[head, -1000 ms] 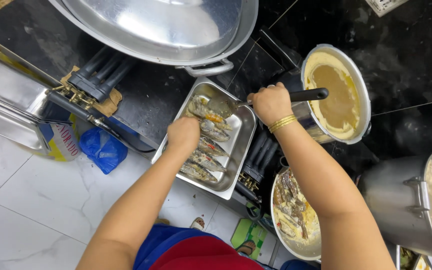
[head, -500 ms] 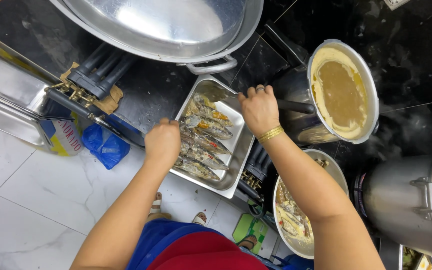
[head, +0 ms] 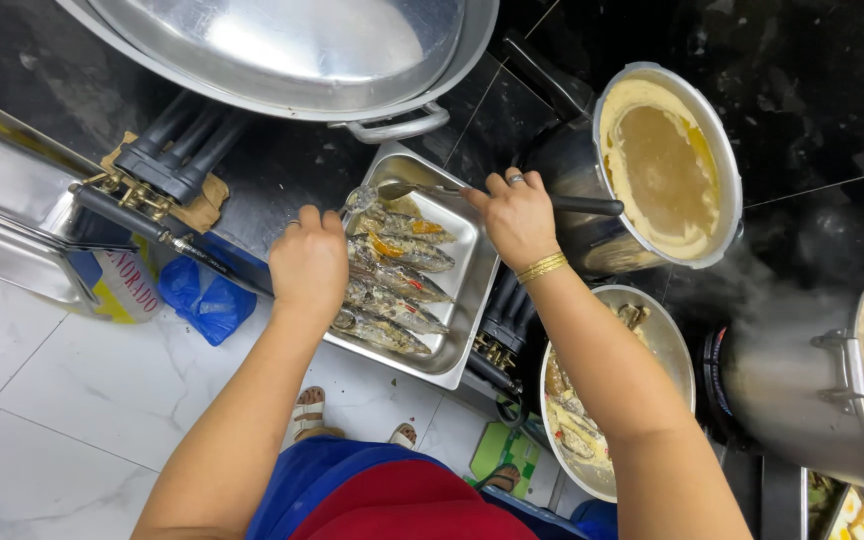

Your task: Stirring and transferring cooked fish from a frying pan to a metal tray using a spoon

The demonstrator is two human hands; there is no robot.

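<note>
A rectangular steel tray (head: pixel 464 335) holds several whole cooked fish (head: pixel 397 285) lying side by side. My left hand (head: pixel 309 262) grips the tray's left rim, fingers curled over the edge. My right hand (head: pixel 519 215) holds a long metal ladle (head: pixel 422 190) by its dark handle; the ladle's bowl rests over the top fish at the tray's far end. A gold bangle is on my right wrist.
A tall pot of tan broth (head: pixel 664 165) stands right of the tray. Below it sits a bowl of fish in sauce (head: pixel 592 410). A steaming steel pot (head: pixel 832 390) is at far right. A large wok lid (head: pixel 282 45) lies above. A blue bag (head: pixel 207 300) rests on the white floor tiles.
The ladle has come out of the broth pot and moved left over the tray. My left hand slid from the tray's middle to its left rim.
</note>
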